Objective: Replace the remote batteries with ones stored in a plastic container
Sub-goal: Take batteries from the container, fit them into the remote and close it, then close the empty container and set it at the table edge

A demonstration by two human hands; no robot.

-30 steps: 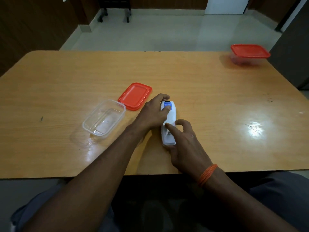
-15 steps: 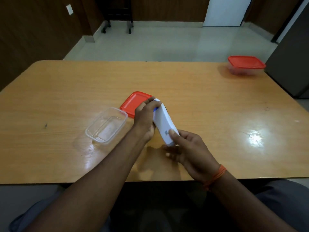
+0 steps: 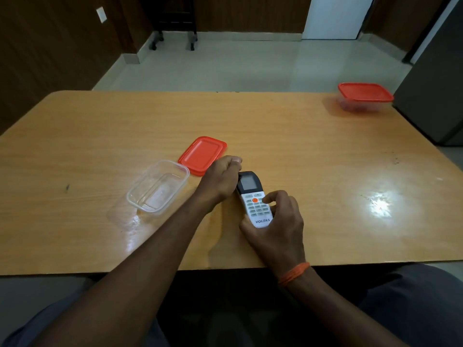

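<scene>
Both hands, left hand [image 3: 220, 180] pinching the top and right hand [image 3: 274, 221] cupping the base, now hold the remote [image 3: 253, 199] turned keypad-up over the table [image 3: 300, 146], back hidden, suggesting the swap is finished beside the empty container [image 3: 157, 187].

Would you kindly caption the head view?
Both hands, left hand and right hand, hold remote face-up beside open container.

A white Voltas remote [image 3: 253, 199] with a dark screen end lies button-side up, just right of the open, clear plastic container [image 3: 158, 188], whose red lid [image 3: 202, 155] lies flat beside the container's far corner.
</scene>
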